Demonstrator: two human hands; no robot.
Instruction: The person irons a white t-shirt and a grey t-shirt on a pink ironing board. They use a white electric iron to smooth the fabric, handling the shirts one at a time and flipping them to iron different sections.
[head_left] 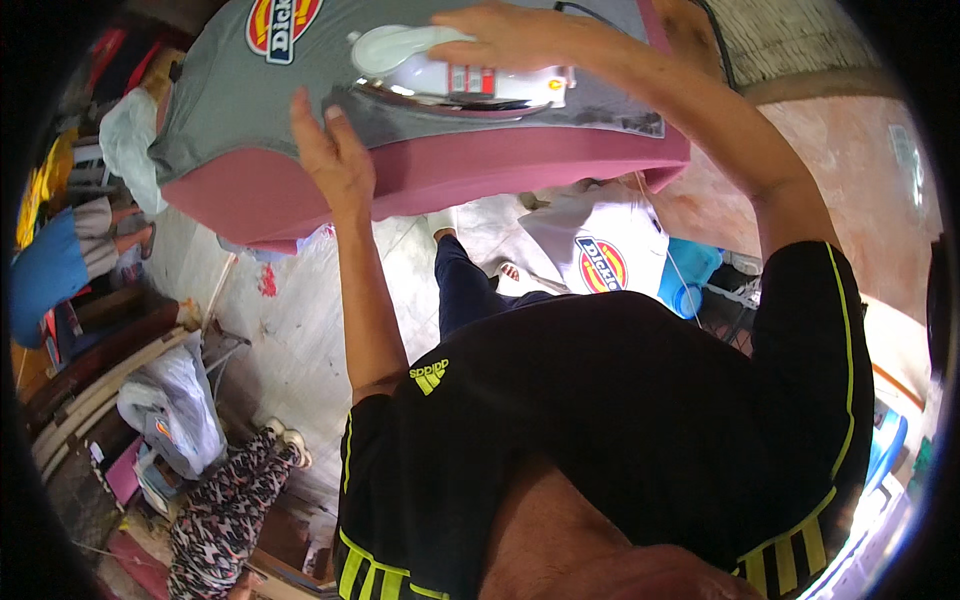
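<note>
"Where could the bare left hand point(345, 172) pass?"

"Leftward: the flat grey cloth point(222, 112) lies open there, as far as the crumpled translucent plastic bag point(132, 150) at its left end."

"And rightward?"

"There the shiny-soled white electric iron point(428, 80) blocks the way, the bare right hand point(495, 38) on it and the right forearm point(690, 105) crossing over the cloth's right side."

Long white plastic iron point(435, 84): white body, pale grey-green handle, red patch, shiny silver lower edge
Flat grey cloth point(215, 105): grey with darker patches; round-topped badge point(283, 30) in red, yellow, white and dark blue
Draped pink cloth point(430, 165): plain dusty pink
Short-sleeved black fabric shirt point(620, 400): black, yellow-green piping and stripes
Loose mottled fabric trousers point(222, 520): black, white, pinkish camouflage pattern
</note>
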